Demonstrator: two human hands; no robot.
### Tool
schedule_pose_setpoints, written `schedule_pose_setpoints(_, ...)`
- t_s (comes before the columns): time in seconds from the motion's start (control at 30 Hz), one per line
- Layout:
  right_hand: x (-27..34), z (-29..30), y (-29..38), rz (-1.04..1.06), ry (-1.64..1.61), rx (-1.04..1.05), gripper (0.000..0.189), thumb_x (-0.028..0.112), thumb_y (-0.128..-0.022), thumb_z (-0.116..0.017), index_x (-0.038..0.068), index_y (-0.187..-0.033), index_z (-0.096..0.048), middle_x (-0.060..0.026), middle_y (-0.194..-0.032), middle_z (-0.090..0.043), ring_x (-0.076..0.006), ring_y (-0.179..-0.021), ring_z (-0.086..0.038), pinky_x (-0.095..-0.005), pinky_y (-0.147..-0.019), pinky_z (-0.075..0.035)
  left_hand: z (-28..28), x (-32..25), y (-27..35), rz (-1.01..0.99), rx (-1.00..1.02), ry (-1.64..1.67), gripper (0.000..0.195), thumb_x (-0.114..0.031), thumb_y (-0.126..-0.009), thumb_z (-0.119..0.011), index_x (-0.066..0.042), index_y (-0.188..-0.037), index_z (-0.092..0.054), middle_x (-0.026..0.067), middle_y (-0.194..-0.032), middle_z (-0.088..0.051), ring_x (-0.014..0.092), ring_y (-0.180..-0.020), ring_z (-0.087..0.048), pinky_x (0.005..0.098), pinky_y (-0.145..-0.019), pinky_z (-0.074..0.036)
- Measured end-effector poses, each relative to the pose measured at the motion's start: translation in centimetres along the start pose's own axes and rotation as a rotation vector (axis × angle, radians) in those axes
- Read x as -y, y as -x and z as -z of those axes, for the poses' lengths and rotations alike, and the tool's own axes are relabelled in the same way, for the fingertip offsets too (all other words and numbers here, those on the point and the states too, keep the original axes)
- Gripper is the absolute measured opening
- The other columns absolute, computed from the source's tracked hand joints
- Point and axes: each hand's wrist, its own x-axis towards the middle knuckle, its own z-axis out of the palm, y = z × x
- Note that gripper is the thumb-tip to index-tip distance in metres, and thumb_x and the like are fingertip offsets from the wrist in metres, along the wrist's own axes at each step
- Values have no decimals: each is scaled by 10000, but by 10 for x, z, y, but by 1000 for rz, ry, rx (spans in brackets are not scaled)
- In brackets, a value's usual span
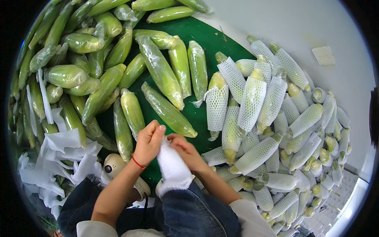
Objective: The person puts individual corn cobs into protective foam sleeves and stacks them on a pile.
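My left hand (149, 142), with a red cord at its wrist, pinches the upper end of a white foam net sleeve (174, 167). At that same end, the fingers of my right hand (186, 151) grip the sleeve, which hangs down over my knee. Whether anything is inside it cannot be seen. Just beyond my hands, a film-wrapped ear of corn in its green husk (170, 111) lies on a green mat (197, 127). Another wrapped ear (132, 111) lies near my left hand.
A heap of film-wrapped corn (66, 76) fills the left, with loose flat foam sleeves (63, 160) below it. Corn in white net sleeves (251, 100) is piled on the right. A beige shoe (114, 169) shows by my left forearm. A pale square (323, 55) lies on the grey floor (284, 23).
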Motion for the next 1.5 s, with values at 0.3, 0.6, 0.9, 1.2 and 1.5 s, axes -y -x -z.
schedule_pose_setpoints(0.3, 3, 58, 20, -61, 525, -17, 443, 162, -836, -642, 63, -1240, -488, -105, -873, -583, -213, -809, -590, -326, -740, -484, -13, 20, 26, 467, 83, 845, 231, 72, -806, -551, -30, -1013, -560, 23, -919, -620, 95, -879, -579, 248, -725, -489)
schedule_pose_setpoints(0.6, 32, 14, 15, -166, 31, -172, 274, 97, -895, -487, 4, -1151, -517, -134, -1004, -589, -161, -935, -548, -286, -812, -435, 0, -32, 21, 97, 161, -27, 677, -4, -799, -531, -29, -1439, -310, 151, -1282, -536, 184, -1135, -532, 315, -981, -406)
schedule_pose_setpoints(0.9, -5, 35, -19, -67, -291, -524, 153, 111, -923, -496, -2, -909, -598, 18, -777, -554, -43, -710, -478, -203, -636, -393, -42, 58, -19, -56, -6, -6, 216, -89, -878, -471, 44, -949, -626, 135, -834, -662, 160, -767, -618, 312, -697, -484)
schedule_pose_setpoints(1.2, -84, 84, -23, 141, -710, -335, 186, 198, -957, -471, 37, -948, -564, -33, -846, -559, -122, -794, -547, -276, -734, -468, -64, 91, -37, 201, 128, 527, 234, -111, -890, -550, -21, -1105, -580, 137, -1113, -586, 233, -1074, -544, 337, -961, -407)
schedule_pose_setpoints(1.5, 77, 106, 113, -571, -611, -99, 865, 477, -720, -624, -32, -1364, -351, -259, -1237, -514, -388, -979, -589, -485, -873, -486, 43, -50, -24, -448, 505, -516, 703, -263, -724, -780, -101, -1325, -452, 172, -1244, -495, 362, -1159, -476, 413, -971, -417)
